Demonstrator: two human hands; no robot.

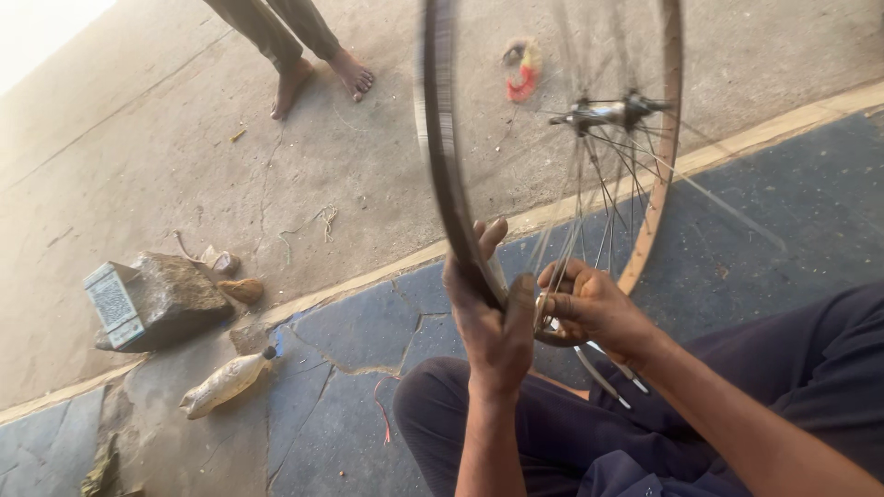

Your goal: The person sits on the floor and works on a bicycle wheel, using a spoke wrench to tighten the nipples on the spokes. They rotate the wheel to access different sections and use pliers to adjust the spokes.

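Observation:
A spoked bicycle wheel rim stands upright in front of me, its metal hub near the top right and thin spokes fanning down. My left hand is wrapped around the lower edge of the rim. Just to its right, my right hand pinches a spoke close to the rim, with a small metal tool between the fingers. Loose spoke ends stick out below that hand, over my dark trousers.
A rock with a small grey box against it lies at the left, and a dusty plastic bottle below it. Another person's bare feet stand at the top. A red and yellow scrap lies beyond the wheel.

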